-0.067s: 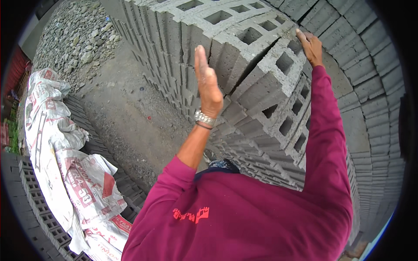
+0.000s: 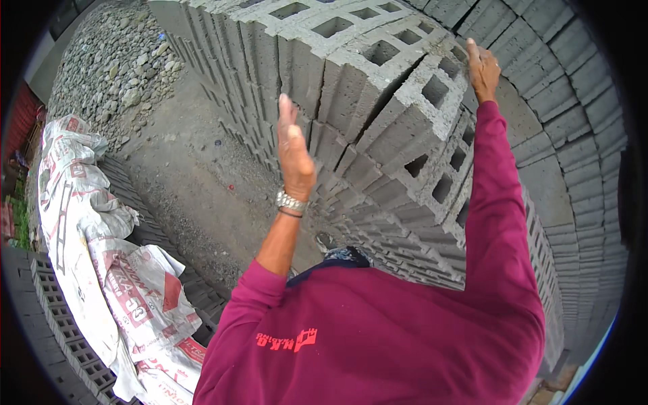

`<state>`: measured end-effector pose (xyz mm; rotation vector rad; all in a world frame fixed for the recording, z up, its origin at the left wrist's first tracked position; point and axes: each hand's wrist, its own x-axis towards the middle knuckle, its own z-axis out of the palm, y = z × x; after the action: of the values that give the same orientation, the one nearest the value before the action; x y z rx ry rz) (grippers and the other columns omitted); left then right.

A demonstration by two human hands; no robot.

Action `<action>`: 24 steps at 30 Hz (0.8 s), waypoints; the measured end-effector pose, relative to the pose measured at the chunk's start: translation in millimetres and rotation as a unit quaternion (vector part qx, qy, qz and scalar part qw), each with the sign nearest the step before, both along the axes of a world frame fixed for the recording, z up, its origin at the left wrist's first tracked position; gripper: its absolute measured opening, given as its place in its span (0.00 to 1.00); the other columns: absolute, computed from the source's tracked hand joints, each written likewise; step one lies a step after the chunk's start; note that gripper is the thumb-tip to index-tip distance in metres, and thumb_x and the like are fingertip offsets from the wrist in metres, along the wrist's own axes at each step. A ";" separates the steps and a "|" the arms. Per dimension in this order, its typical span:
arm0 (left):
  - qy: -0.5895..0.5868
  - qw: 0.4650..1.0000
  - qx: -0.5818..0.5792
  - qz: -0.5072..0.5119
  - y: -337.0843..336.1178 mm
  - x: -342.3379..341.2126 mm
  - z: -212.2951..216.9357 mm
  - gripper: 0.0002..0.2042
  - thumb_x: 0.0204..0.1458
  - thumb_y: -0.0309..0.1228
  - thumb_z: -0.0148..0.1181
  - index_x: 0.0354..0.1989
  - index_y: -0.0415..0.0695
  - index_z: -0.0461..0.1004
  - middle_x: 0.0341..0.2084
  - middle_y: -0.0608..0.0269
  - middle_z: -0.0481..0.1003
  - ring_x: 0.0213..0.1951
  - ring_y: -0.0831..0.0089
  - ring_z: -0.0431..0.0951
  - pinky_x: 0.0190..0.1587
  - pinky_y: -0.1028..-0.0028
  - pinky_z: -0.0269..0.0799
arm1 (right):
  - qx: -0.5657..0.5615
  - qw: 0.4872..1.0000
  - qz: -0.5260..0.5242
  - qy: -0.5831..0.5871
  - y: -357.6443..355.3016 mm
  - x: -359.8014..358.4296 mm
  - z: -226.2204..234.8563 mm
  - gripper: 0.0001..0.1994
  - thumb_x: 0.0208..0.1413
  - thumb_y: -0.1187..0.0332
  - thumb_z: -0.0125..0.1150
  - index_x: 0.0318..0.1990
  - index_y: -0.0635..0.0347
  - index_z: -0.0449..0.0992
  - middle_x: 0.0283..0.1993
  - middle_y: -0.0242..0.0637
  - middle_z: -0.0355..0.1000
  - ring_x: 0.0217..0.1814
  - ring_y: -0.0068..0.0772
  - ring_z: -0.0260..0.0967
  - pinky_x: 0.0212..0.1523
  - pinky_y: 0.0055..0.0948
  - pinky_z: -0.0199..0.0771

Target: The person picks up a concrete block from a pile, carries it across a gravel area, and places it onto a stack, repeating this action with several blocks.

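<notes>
In the head view, the left hand [image 2: 295, 158] holds nothing, its fingers straight and close together; the right hand's [image 2: 484, 71] fingers extend just beside the end hollow concrete block [image 2: 405, 131], contact unclear. Leftward, the upper row [image 2: 347, 88] stands stacked; one gap is left.

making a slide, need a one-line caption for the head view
Left hand and right hand near stacked hollow concrete blocks, gravel beyond.

Rough, matt concrete blocks [image 2: 408, 128]; shiny metal wristband [image 2: 291, 201].
</notes>
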<state>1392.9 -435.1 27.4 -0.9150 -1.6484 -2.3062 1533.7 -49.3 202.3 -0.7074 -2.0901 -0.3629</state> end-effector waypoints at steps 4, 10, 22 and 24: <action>-0.280 0.946 -0.161 0.015 -127.5 -17.2 -139.8 0.26 0.63 0.40 0.45 0.60 0.29 0.62 0.55 0.44 0.70 0.53 0.58 0.74 0.56 0.66 0.67 | -0.307 0.837 0.164 0.422 -90.0 28.6 -7.2 0.27 0.61 0.50 0.46 0.39 0.70 0.79 0.36 0.40 0.77 0.34 0.29 0.72 0.43 0.29 0.66; -0.447 0.809 -0.377 0.062 -301.2 7.5 -329.4 0.16 0.55 0.35 0.51 0.36 0.31 0.75 0.18 0.67 0.70 0.24 0.78 0.69 0.27 0.71 0.65 | -0.363 0.799 0.152 0.456 -230.8 61.5 -64.9 0.28 0.63 0.49 0.42 0.44 0.68 0.78 0.38 0.40 0.77 0.36 0.27 0.71 0.39 0.24 0.61; -0.505 0.812 -0.291 -0.015 -281.2 -231.0 -273.8 0.19 0.57 0.41 0.54 0.48 0.39 0.73 0.33 0.61 0.79 0.30 0.76 0.78 0.26 0.77 0.68 | -0.401 0.795 0.455 0.026 -436.1 -258.7 -105.4 0.08 0.47 0.70 0.66 0.34 0.64 0.80 0.23 0.37 0.74 0.22 0.35 0.68 0.27 0.34 0.67; -0.498 0.815 -0.296 -0.013 -283.2 -279.8 -268.3 0.18 0.57 0.41 0.54 0.48 0.39 0.74 0.34 0.61 0.79 0.31 0.76 0.78 0.27 0.77 0.68 | -0.467 0.780 0.413 -0.054 -452.4 -341.1 -133.8 0.11 0.49 0.68 0.65 0.39 0.64 0.79 0.27 0.39 0.75 0.27 0.40 0.70 0.32 0.36 0.69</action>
<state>1113.1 -718.3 -241.0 0.4120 -2.8313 -2.4553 1192.6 -501.7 68.5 -0.1964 -2.3891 1.2242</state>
